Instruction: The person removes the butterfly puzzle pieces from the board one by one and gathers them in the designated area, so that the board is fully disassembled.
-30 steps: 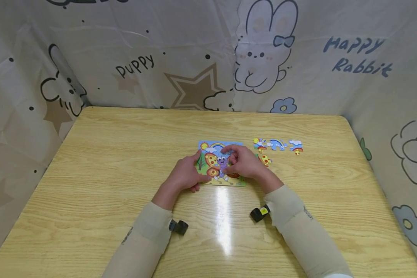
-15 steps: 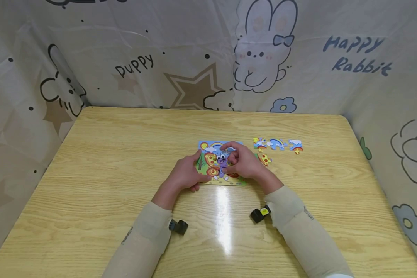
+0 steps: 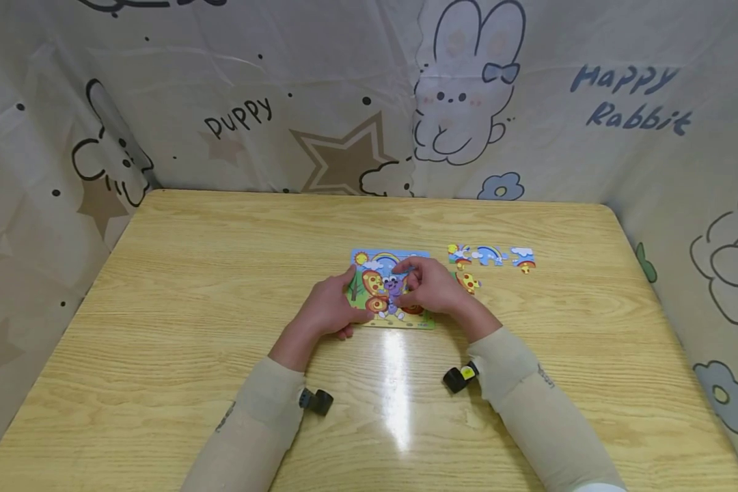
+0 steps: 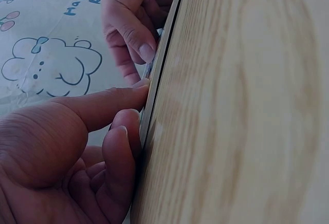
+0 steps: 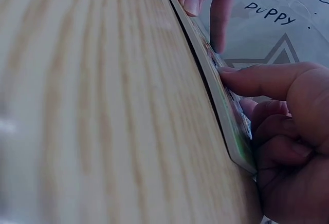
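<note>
A jigsaw puzzle board [image 3: 358, 301] with a purple butterfly picture lies at the table's middle. My left hand [image 3: 327, 307] holds its left side, thumb on the lower face and fingers along the edge. In the left wrist view that thumb reaches the board's rim [image 4: 154, 98], with the other fingers curled beside it. Over the board's right half, my right hand [image 3: 433, 287] pinches a puzzle piece [image 3: 393, 285] at the butterfly's head between thumb and index finger. The right wrist view shows its thumb [image 5: 241, 77] on the board's face; the other fingers are curled.
Right of the board lie several loose puzzle pieces: a sun piece [image 3: 458, 254], a rainbow piece [image 3: 490, 255], a cloud piece [image 3: 523, 257] and a spotted wing piece [image 3: 468, 282]. The wooden table [image 3: 190, 294] meets a printed cloth [image 3: 344, 82] at its back and sides.
The fingertips of my right hand shift only slightly over the butterfly's head, the index finger lifting a little and coming back. My left hand, the board and the loose pieces stay in place.
</note>
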Action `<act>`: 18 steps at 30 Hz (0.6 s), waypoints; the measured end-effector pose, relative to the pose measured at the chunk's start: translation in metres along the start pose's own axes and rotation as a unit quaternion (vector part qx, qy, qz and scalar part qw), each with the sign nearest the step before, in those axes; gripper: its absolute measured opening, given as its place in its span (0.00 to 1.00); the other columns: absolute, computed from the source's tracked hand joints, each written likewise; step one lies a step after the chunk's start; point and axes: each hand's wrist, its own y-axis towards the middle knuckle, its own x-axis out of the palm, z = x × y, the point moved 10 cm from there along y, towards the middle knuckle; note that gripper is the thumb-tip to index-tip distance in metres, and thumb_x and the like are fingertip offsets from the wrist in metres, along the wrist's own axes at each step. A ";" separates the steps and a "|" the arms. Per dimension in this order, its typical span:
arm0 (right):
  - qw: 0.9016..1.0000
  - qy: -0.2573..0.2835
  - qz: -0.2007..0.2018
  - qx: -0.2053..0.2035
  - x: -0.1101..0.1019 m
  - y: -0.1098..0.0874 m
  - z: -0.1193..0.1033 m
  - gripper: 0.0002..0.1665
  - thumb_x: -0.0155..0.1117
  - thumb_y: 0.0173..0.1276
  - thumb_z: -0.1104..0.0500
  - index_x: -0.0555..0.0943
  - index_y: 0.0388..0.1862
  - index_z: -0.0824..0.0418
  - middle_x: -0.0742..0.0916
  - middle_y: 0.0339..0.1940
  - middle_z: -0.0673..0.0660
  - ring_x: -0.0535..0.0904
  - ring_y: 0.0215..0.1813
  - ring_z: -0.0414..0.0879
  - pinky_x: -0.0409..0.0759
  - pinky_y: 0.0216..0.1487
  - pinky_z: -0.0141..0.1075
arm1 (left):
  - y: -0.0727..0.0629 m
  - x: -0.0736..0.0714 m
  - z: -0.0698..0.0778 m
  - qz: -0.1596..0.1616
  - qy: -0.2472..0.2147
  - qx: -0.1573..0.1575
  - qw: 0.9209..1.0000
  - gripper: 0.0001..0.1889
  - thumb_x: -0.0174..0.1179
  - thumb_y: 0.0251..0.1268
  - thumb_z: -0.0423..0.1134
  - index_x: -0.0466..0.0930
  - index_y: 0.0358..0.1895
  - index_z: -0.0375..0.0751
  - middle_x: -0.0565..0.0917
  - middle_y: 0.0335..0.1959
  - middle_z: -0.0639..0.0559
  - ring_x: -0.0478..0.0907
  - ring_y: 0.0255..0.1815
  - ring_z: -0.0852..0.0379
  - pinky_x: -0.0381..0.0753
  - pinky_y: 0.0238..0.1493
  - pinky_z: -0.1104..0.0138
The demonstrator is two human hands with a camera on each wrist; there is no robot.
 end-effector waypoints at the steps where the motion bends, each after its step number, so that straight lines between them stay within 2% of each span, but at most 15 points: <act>1: 1.000 0.002 -0.001 0.002 0.000 0.000 0.000 0.29 0.80 0.54 0.66 0.79 0.55 0.64 0.72 0.19 0.51 0.64 0.20 0.44 0.69 0.28 0.37 | 0.000 0.000 0.000 0.000 0.001 0.000 1.000 0.55 0.77 0.55 0.40 0.48 0.82 0.48 0.79 0.15 0.42 0.77 0.11 0.52 0.81 0.16 0.61; 10: 1.000 0.009 -0.012 -0.004 0.002 0.001 0.000 0.25 0.79 0.55 0.67 0.80 0.51 0.65 0.70 0.18 0.51 0.64 0.20 0.43 0.69 0.28 0.36 | 0.001 0.000 -0.001 0.001 0.006 -0.001 1.000 0.55 0.77 0.55 0.40 0.47 0.82 0.48 0.81 0.19 0.42 0.78 0.11 0.52 0.81 0.16 0.61; 18: 1.000 0.001 -0.009 -0.026 0.001 -0.001 -0.003 0.25 0.79 0.55 0.66 0.80 0.51 0.65 0.71 0.18 0.51 0.64 0.20 0.43 0.72 0.34 0.38 | 0.002 0.000 -0.001 0.000 0.008 -0.005 1.000 0.55 0.77 0.55 0.40 0.47 0.82 0.48 0.80 0.16 0.42 0.78 0.11 0.52 0.81 0.16 0.61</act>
